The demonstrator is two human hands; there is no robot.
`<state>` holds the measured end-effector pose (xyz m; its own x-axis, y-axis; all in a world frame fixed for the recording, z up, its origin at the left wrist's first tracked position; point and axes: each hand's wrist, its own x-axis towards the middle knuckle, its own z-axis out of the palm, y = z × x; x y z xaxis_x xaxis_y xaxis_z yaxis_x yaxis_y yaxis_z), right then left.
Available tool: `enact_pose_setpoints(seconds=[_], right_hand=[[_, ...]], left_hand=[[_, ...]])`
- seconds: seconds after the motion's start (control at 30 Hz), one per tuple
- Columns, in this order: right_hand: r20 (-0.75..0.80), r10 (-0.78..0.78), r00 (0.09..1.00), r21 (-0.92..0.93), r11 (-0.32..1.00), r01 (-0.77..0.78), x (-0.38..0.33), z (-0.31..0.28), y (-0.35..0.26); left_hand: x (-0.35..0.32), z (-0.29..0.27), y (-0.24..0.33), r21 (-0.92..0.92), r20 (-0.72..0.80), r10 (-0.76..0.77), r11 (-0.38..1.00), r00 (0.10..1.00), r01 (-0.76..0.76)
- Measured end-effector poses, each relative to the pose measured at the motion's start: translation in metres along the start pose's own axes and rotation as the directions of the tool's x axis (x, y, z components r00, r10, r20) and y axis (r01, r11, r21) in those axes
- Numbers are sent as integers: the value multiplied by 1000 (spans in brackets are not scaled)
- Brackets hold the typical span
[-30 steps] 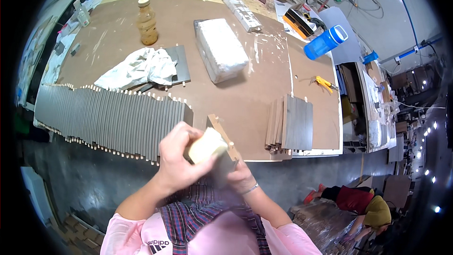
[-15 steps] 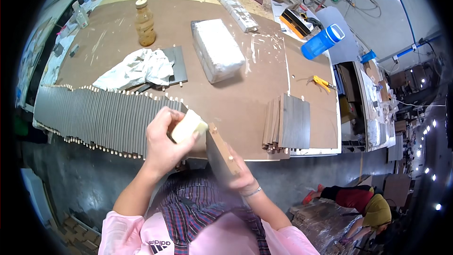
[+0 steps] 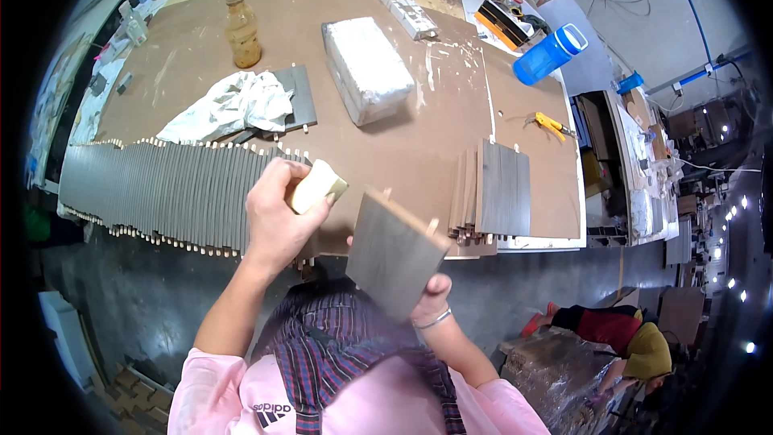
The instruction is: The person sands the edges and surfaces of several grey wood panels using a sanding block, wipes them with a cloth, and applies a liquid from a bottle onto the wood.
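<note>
My left hand (image 3: 275,213) is closed round a pale yellow sponge-like block (image 3: 319,185), held above the table's front edge. In my right hand (image 3: 433,300) is a grey wooden panel (image 3: 394,251), tilted, with its broad face toward me and light dowel pegs sticking out of its upper edge. The thumb and palm grip its right side; fingertips show at its left edge, and the rest of the hand is behind it. Sponge and panel are apart. A long row of similar grey panels (image 3: 173,193) stands on edge at the left. More panels (image 3: 506,189) lean together at the right.
On the brown-covered table (image 3: 435,153) are a white wrapped block (image 3: 369,72), a crumpled white cloth (image 3: 233,105), a brownish glass bottle (image 3: 242,32), a blue water bottle (image 3: 550,55) and a yellow-handled tool (image 3: 551,125). Another person (image 3: 616,330) bends over at the lower right.
My right hand has turned the panel from nearly edge-on to broad face toward me, and it sits a little further right. My left hand still holds the sponge-like block.
</note>
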<state>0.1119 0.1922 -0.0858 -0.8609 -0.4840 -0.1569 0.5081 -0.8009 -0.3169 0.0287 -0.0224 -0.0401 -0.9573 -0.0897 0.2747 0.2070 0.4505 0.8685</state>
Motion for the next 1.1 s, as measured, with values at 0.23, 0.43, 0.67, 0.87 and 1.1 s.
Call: enact_pose_setpoints(seconds=[0.23, 0.43, 0.67, 0.87, 1.1], right_hand=[[-124, -199, 972, 8, 979, 201, 30, 15, -17], [-157, -193, 968, 20, 980, 199, 39, 10, -15], [-278, -183, 943, 29, 980, 199, 42, 23, -9], [-232, -158, 960, 37, 985, 171, 42, 9, -9], [-255, -220, 942, 16, 973, 232, 42, 32, -14]], left_hand=[[-38, -1, 22, -107, 266, 481, 876, 835, -471], [-54, 9, 32, -136, 288, 534, 844, 795, -518], [-46, 6, 29, -64, 338, 560, 816, 757, -575], [-44, 2, 42, -94, 312, 581, 806, 752, -584], [-33, -7, 9, 46, 352, 535, 810, 768, -585]])
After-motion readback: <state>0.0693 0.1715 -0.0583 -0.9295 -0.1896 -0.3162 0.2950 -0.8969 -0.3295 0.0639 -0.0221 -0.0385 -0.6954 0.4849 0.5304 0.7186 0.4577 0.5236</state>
